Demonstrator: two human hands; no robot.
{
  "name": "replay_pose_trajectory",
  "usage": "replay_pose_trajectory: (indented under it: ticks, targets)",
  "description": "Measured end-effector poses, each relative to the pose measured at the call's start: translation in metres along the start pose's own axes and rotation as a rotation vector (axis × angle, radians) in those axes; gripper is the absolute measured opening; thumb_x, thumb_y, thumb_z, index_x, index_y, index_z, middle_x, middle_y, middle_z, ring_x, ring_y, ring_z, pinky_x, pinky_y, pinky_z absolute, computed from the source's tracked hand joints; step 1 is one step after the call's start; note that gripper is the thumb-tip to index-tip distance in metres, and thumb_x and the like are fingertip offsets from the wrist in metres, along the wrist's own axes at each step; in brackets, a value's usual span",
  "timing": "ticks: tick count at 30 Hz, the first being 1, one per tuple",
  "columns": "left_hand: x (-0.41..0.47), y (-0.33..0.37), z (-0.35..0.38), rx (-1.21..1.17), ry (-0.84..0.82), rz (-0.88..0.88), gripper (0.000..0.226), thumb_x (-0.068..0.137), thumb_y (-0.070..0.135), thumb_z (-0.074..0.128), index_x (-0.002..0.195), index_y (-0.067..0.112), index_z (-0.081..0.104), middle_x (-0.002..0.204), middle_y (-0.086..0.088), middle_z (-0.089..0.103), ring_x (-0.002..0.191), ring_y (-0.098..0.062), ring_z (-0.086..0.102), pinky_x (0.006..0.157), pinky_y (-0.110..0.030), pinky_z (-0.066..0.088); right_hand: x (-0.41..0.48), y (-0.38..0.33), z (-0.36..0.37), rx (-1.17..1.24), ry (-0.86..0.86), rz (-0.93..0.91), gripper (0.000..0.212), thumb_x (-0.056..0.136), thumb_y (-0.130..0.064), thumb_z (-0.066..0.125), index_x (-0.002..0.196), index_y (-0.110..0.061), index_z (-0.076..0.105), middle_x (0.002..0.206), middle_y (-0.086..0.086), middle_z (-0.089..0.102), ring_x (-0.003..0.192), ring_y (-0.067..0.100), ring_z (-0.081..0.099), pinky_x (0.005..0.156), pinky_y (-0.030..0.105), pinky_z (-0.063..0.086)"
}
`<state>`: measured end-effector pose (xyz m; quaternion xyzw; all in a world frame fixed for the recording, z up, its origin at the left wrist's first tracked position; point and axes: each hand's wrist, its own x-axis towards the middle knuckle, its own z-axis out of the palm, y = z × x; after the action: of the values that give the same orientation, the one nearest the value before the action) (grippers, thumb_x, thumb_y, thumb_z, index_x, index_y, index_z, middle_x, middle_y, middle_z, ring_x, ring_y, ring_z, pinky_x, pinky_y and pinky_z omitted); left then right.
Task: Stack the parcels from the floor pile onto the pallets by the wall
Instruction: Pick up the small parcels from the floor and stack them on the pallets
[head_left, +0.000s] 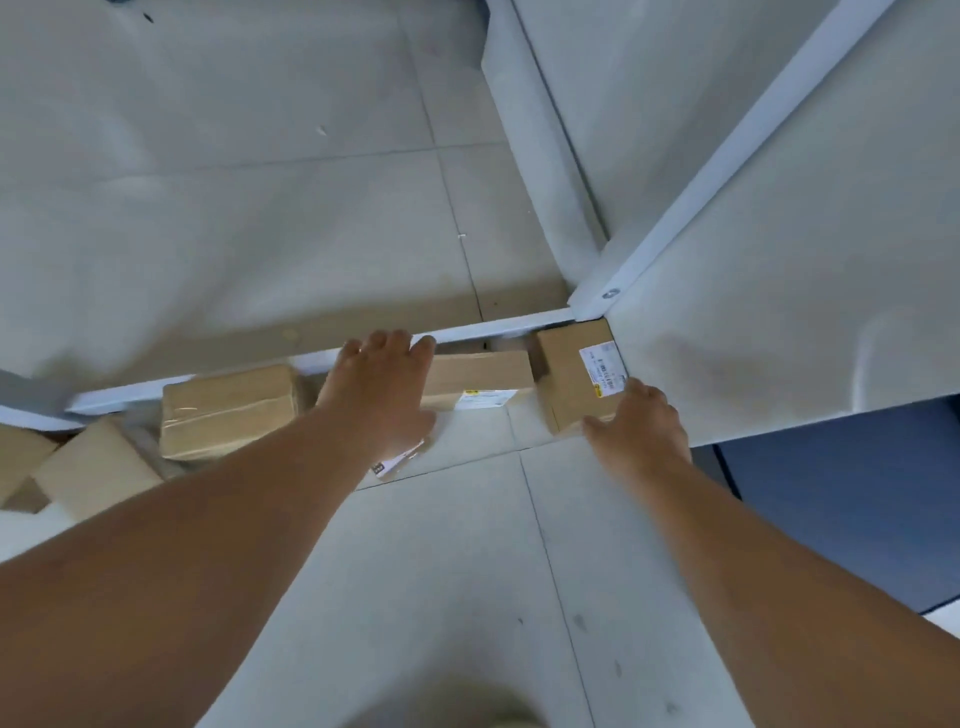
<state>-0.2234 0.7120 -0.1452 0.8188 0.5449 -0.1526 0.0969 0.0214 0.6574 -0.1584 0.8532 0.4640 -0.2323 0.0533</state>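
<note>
Several brown cardboard parcels lie on the tiled floor along a white metal rail (498, 328). My left hand (382, 382) lies palm down over the left end of a long flat parcel (485, 371), with the fingers curled over its far edge. That parcel carries a white label on its near side. My right hand (641, 428) holds the near right corner of a small labelled box (569, 379), thumb along its front edge and fingers on its right side. A taped box (228, 410) sits to the left of my left arm.
Two more boxes (96, 467) lie at the far left. A white frame post (727, 156) rises from a bolted corner above the small box, with a white panel (779, 312) to its right. A plastic-wrapped label (400, 460) lies under my left wrist. Blue flooring (841, 499) shows at the right.
</note>
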Motion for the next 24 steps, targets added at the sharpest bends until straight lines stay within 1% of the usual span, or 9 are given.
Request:
replay_pose_trajectory:
  ticks: [4, 7, 10, 13, 15, 17, 21, 24]
  targets:
    - [0.060, 0.009, 0.051, 0.057, 0.011, 0.064, 0.078, 0.087, 0.053, 0.060, 0.147, 0.017, 0.026, 0.143, -0.005, 0.040, 0.131, -0.027, 0.040, 0.108, -0.040, 0.032, 0.055, 0.009, 0.044, 0.071, 0.017, 0.055, 0.072, 0.086, -0.043, 0.063, 0.143, -0.007, 0.037, 0.139, 0.011, 0.045, 0.125, 0.032, 0.046, 0.102, 0.040, 0.041]
    - [0.086, 0.016, 0.080, 0.045, -0.016, 0.111, 0.076, 0.085, 0.052, 0.060, 0.145, 0.016, 0.029, 0.138, -0.004, 0.045, 0.126, -0.027, 0.045, 0.103, -0.039, 0.036, 0.079, 0.010, 0.067, 0.089, 0.023, 0.094, 0.093, 0.084, -0.052, 0.064, 0.152, -0.006, 0.020, 0.149, 0.011, 0.032, 0.135, 0.032, 0.036, 0.110, 0.041, 0.032]
    - [0.097, 0.018, 0.098, 0.047, -0.051, 0.097, 0.079, 0.084, 0.050, 0.062, 0.146, 0.016, 0.027, 0.137, -0.005, 0.047, 0.121, -0.027, 0.050, 0.096, -0.038, 0.042, 0.084, 0.006, 0.086, 0.008, 0.048, 0.106, 0.114, 0.076, -0.067, 0.064, 0.154, -0.006, 0.007, 0.155, 0.009, 0.021, 0.142, 0.031, 0.023, 0.114, 0.042, 0.026]
    - [0.097, 0.015, 0.108, 0.057, -0.113, 0.032, 0.073, 0.086, 0.043, 0.061, 0.144, 0.011, 0.029, 0.133, -0.007, 0.051, 0.119, -0.028, 0.050, 0.089, -0.037, 0.046, 0.085, 0.003, 0.099, -0.090, 0.060, 0.145, 0.125, 0.069, -0.070, 0.067, 0.154, -0.007, 0.002, 0.154, 0.009, 0.019, 0.141, 0.030, 0.020, 0.111, 0.042, 0.027]
    - [0.093, 0.015, 0.114, -0.021, -0.144, -0.006, 0.065, 0.085, 0.035, 0.063, 0.137, 0.009, 0.034, 0.129, -0.008, 0.052, 0.118, -0.030, 0.050, 0.087, -0.037, 0.047, 0.085, 0.002, 0.102, -0.124, 0.061, 0.159, 0.125, 0.068, -0.070, 0.067, 0.154, -0.006, 0.003, 0.153, 0.010, 0.021, 0.138, 0.030, 0.022, 0.110, 0.042, 0.027]
    - [0.088, 0.015, 0.115, -0.186, -0.174, -0.055, 0.057, 0.083, 0.028, 0.064, 0.130, 0.008, 0.038, 0.122, -0.009, 0.053, 0.115, -0.031, 0.050, 0.081, -0.037, 0.048, 0.084, 0.002, 0.104, -0.119, 0.051, 0.164, 0.124, 0.068, -0.068, 0.068, 0.153, -0.005, 0.004, 0.150, 0.013, 0.024, 0.137, 0.032, 0.026, 0.111, 0.042, 0.026]
    - [0.073, 0.014, 0.100, -0.423, -0.209, -0.189, 0.052, 0.082, 0.027, 0.065, 0.123, 0.008, 0.040, 0.104, -0.004, 0.050, 0.095, -0.028, 0.057, 0.068, -0.035, 0.044, 0.068, 0.000, 0.097, 0.021, 0.006, 0.208, 0.114, 0.066, -0.058, 0.073, 0.149, -0.005, 0.015, 0.142, 0.013, 0.032, 0.134, 0.034, 0.033, 0.112, 0.043, 0.028]
    - [0.049, 0.015, 0.077, -0.590, -0.235, -0.307, 0.046, 0.081, 0.027, 0.066, 0.115, 0.009, 0.040, 0.096, -0.005, 0.057, 0.088, -0.028, 0.059, 0.063, -0.033, 0.043, 0.034, -0.004, 0.077, 0.063, -0.010, 0.219, 0.111, 0.064, -0.056, 0.073, 0.147, -0.005, 0.020, 0.139, 0.012, 0.033, 0.132, 0.033, 0.033, 0.113, 0.043, 0.028]
